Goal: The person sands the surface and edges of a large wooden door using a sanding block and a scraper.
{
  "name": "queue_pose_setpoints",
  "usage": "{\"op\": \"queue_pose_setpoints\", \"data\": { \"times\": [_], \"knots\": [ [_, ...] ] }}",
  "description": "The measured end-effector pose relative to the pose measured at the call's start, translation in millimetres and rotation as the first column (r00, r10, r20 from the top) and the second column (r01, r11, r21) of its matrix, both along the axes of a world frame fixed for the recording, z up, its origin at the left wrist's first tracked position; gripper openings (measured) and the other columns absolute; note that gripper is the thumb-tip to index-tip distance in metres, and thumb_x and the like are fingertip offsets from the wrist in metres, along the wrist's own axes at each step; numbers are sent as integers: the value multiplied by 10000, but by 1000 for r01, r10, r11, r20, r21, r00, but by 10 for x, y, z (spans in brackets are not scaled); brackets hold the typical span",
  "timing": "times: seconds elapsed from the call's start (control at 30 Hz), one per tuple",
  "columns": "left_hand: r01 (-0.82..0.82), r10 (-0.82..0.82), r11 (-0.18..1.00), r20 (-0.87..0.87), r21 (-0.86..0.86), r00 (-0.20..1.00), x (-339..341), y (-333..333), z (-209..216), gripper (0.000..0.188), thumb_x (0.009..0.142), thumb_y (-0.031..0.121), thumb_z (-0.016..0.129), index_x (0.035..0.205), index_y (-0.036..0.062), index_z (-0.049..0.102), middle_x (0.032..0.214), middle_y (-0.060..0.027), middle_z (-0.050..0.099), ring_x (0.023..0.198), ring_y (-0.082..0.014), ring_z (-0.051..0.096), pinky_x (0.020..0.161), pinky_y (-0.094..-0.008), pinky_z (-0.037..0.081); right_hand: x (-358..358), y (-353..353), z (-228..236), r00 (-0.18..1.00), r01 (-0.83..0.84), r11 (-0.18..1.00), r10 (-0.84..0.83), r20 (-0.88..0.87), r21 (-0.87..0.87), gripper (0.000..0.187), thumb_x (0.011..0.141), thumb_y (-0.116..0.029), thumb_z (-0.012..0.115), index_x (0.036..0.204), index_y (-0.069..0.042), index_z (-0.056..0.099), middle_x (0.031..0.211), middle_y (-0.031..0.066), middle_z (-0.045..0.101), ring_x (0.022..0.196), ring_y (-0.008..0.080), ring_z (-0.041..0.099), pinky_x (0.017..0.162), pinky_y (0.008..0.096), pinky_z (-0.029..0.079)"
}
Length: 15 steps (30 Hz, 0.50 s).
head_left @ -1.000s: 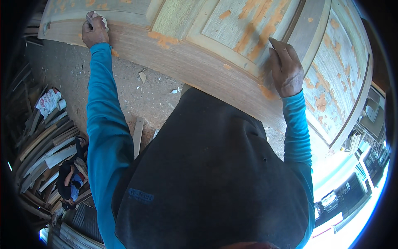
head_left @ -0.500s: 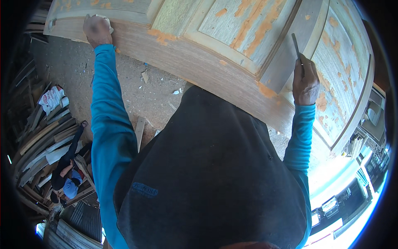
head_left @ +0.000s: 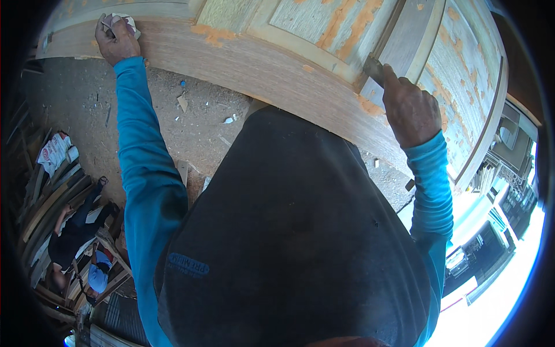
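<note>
Holding a flat scraper (head_left: 373, 69) in the closed grip of our right hand (head_left: 411, 111), we have its blade at the moulding beside a panel streaked with orange filler (head_left: 358, 32); we cannot tell whether it touches. Our left hand (head_left: 118, 41) closes around a pale wad (head_left: 129, 24) near the bottom rail. The panelled wooden door (head_left: 277, 72) spans the area before us, above a littered floor (head_left: 156, 98).
</note>
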State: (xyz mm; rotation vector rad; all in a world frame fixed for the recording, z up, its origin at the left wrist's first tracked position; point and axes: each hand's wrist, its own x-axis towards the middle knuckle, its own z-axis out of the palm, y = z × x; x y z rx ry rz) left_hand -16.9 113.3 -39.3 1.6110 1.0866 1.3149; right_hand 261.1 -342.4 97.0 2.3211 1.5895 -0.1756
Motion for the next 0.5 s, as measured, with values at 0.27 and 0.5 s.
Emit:
{"op": "queue_pose_setpoints", "data": {
  "times": [0.27, 0.5],
  "knots": [
    [6, -8, 999, 34, 33, 999, -50, 89, -93, 463, 981, 153, 658, 1386, -40, 544, 1141, -156, 712, 983, -208, 712, 838, -311, 585, -280, 92, 164, 1000, 17, 998, -18, -13, -52, 208, 975, -144, 562, 1173, -99, 603, 750, 99, 669, 638, 296, 714, 551, 414, 578],
    [10, -10, 1000, 17, 14, 1000, 1, 43, -37, 474, 962, 144, 679, 1371, -59, 548, 1155, -159, 709, 982, -215, 711, 837, -316, 592, -448, -15, 153, 998, 68, 997, -68, 9, -43, 108, 1001, -176, 539, 1076, -111, 580, 764, 97, 680, 664, 322, 713, 561, 463, 569]
  ]
}}
